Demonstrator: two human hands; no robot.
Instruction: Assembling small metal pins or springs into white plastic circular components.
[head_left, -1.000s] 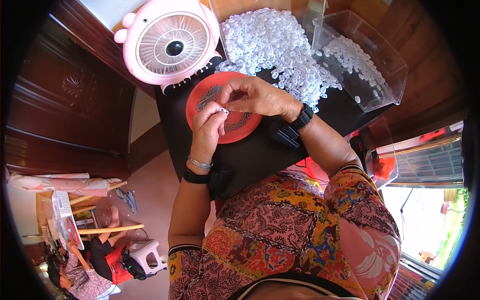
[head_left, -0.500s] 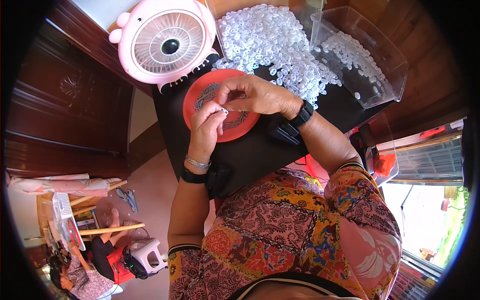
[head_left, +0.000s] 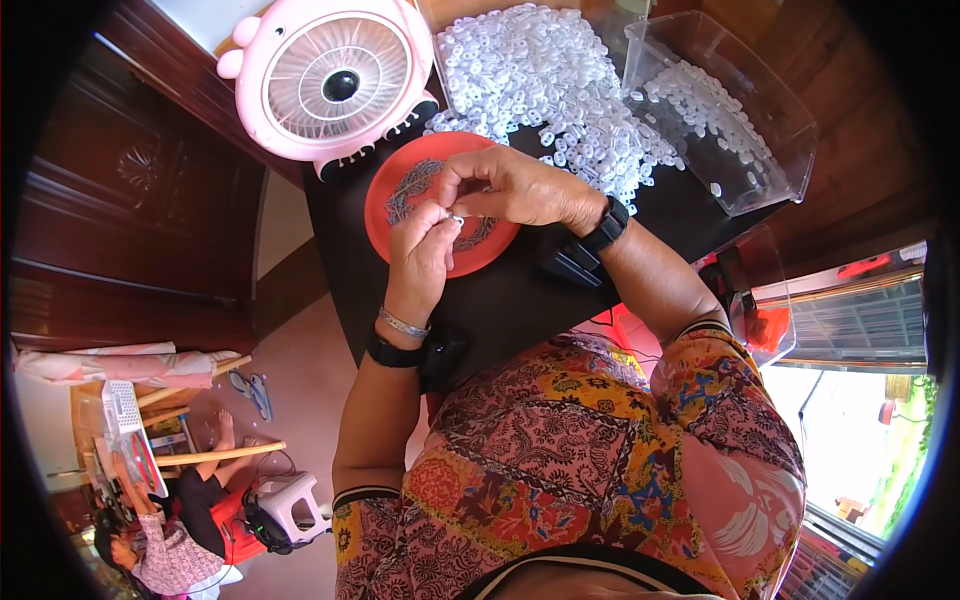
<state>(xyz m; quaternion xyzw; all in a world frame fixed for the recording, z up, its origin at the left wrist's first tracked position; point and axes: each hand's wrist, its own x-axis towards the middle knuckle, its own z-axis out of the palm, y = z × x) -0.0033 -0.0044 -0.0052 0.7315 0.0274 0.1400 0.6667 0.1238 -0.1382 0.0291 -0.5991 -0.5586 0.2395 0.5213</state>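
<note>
Over a red-orange plate point(head_left: 378, 222), both of my hands meet fingertip to fingertip. My left hand point(head_left: 420, 252) pinches a small white plastic piece point(head_left: 457, 220) between thumb and fingers. Touching it from above, my right hand point(head_left: 520, 190) has thumb and forefinger pressed together; whatever they hold is too small to make out. Many thin grey metal pins point(head_left: 412, 188) lie on the plate, partly covered by my hands. Beyond it spreads a big heap of small white plastic pieces point(head_left: 530, 65), each with little holes.
A pink animal-shaped fan point(head_left: 340, 85) stands at the back left of the dark table point(head_left: 350, 275). At the back right, a clear plastic bin point(head_left: 800, 160) holds more white pieces. On the lower left, another person point(head_left: 185, 555) sits by a white stool point(head_left: 295, 510).
My left hand has shifted slightly right and up with the white piece, which now shows less between the fingers. My right hand stays nearly still. The other person's arm has moved.
</note>
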